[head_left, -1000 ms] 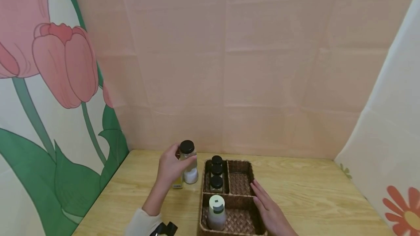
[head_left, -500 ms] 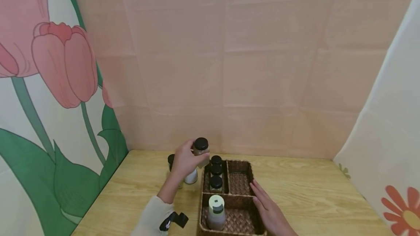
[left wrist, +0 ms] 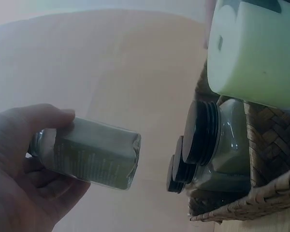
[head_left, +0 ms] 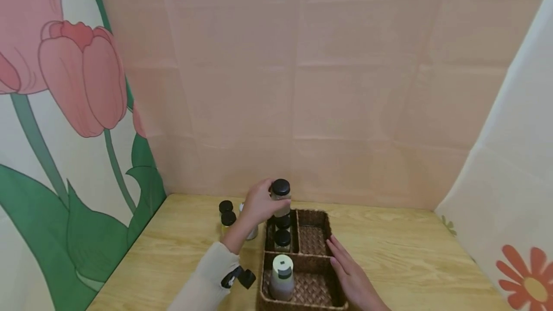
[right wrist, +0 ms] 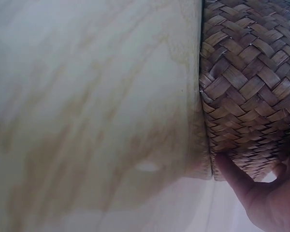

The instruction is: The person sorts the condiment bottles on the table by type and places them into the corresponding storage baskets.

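My left hand (head_left: 260, 205) grips a square glass spice jar (left wrist: 96, 154) with a black lid, thumb on one side and fingers on the other. It is held up over the back left compartment of the woven basket (head_left: 261, 280). Several black-lidded jars (left wrist: 203, 133) stand in a row in that compartment; the held jar partly covers the farther ones in the head view. A pale-capped bottle (head_left: 282, 280) stands upright in the front compartment. My right hand (head_left: 353, 276) rests with straight fingers against the basket's right outer wall (right wrist: 251, 72).
Left of the basket, two black-lidded bottles (head_left: 228, 218) stand on the wooden table (head_left: 389, 253). A white container (head_left: 252, 233) beside them is mostly hidden behind my left forearm. A cloth backdrop (head_left: 345, 109) hangs behind the table.
My left hand has carried the jar rightward from beside the white container to over the basket's back left compartment. The right hand has stayed against the basket.
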`<state>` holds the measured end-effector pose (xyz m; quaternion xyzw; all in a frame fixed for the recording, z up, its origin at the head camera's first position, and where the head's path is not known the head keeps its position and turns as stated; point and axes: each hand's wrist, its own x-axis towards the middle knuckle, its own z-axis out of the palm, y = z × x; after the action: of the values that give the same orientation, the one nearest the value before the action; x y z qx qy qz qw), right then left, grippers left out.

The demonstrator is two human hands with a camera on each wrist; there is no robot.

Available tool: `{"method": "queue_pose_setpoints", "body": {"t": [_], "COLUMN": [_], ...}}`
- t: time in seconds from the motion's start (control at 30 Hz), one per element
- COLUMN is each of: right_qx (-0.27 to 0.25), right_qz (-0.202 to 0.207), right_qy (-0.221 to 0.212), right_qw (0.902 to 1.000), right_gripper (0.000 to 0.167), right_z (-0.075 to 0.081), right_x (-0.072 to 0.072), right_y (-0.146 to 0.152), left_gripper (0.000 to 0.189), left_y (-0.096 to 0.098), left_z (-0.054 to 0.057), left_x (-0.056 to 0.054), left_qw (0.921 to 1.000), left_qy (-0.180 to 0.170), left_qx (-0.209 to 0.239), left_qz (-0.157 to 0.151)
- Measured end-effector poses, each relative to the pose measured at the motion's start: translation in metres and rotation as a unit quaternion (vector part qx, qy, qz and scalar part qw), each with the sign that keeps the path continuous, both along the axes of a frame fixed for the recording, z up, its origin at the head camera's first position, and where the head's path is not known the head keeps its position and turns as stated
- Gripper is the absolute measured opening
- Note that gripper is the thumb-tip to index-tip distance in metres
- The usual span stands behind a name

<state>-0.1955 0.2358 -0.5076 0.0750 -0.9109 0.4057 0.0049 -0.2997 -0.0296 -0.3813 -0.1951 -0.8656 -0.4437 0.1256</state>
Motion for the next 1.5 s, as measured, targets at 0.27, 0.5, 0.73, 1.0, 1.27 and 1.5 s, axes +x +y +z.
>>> {"method": "queue_pose_setpoints", "body": {"t": [0.27,0.5,0.73,1.0,1.27,1.5], "right_qx": [-0.006,-0.006,0.002,-0.006,-0.007,-0.004], "right_qz": [-0.003,-0.006,-0.007,-0.007,-0.013,-0.016], "right_qy": [0.005,-0.006,0.008,-0.003,-0.005,0.01], "right_qw": [1.0,0.9999,0.9999,1.0,0.9999,0.9998], "right_gripper": [0.061,0.061,0.059,0.061,0.06,0.051], "right_z": [-0.001,-0.004,-0.003,-0.001,-0.001,-0.004], "right_x": [0.0,0.0,0.002,0.002,0.003,0.003], "right_y": [0.004,0.004,0.004,0.002,0.004,0.003], "left_gripper": [0.056,0.05,0.051,0.05,0.048,0.048], "left_y": [0.022,0.038,0.053,0.066,0.082,0.094], "left_z": [0.006,0.005,0.005,0.001,-0.001,-0.01], "left_x": [-0.012,-0.025,-0.031,-0.04,-0.05,-0.053], "left_qw": [0.9991,0.9967,0.995,0.9878,0.9784,0.9691], "left_qy": [-0.011,-0.001,-0.009,0.003,-0.009,-0.013], "left_qx": [-0.039,-0.076,-0.09,-0.135,-0.181,-0.223], "left_qz": [-0.014,-0.029,-0.041,-0.078,-0.099,-0.105]}}
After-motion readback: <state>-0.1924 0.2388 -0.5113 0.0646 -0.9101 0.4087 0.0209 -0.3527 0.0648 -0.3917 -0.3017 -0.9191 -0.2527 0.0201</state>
